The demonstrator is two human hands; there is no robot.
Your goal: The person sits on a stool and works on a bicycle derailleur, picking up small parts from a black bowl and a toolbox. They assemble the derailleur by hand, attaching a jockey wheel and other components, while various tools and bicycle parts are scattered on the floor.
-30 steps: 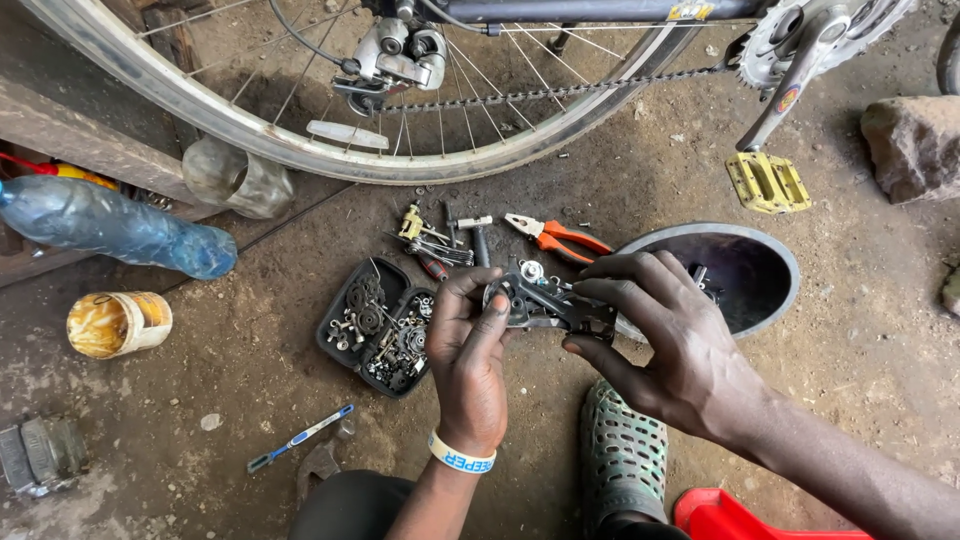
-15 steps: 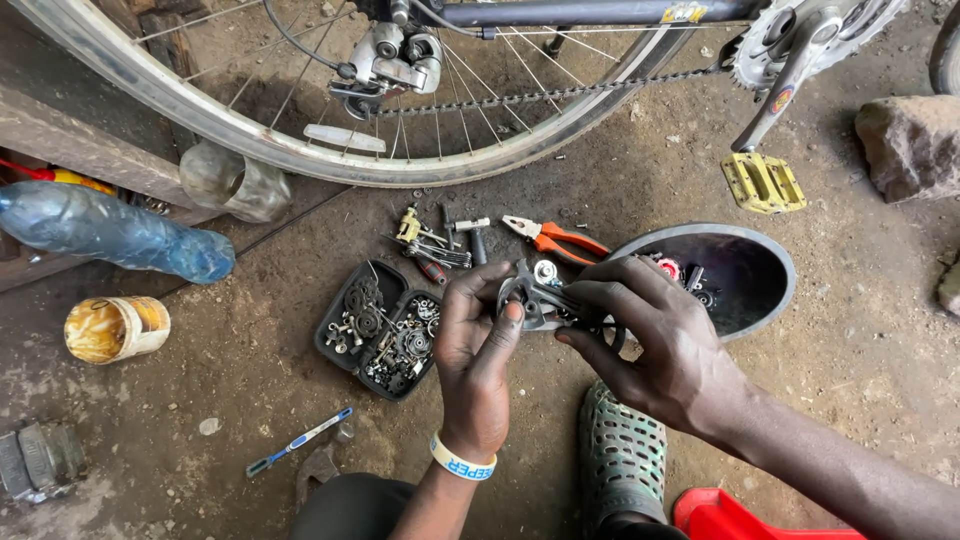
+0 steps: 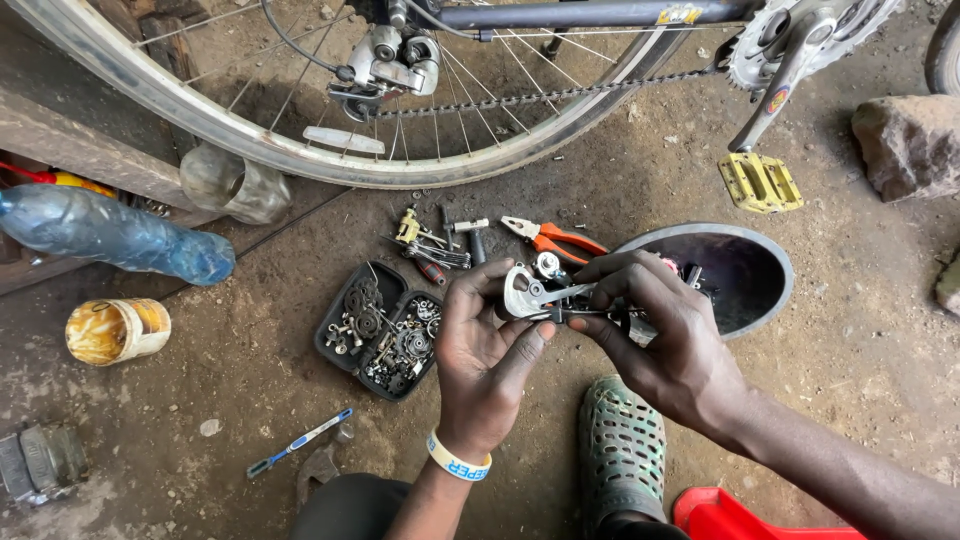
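Under the bicycle wheel [image 3: 330,150], we hold a metal derailleur [image 3: 545,292] above the dirt floor [image 3: 860,370], left hand [image 3: 485,355] cradling it steady so the right hand [image 3: 665,335] can pinch its arm; the parts tray [image 3: 385,328] sits within reach.

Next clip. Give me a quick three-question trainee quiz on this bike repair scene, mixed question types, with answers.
1. True or false: both hands hold the derailleur.
2. The orange pliers lie: A) in the parts tray B) on the ground beyond the hands C) on the stone.
3. Fill in: the blue bottle lies on its ____.

Key
1. True: left hand and right hand both grip it.
2. B
3. side
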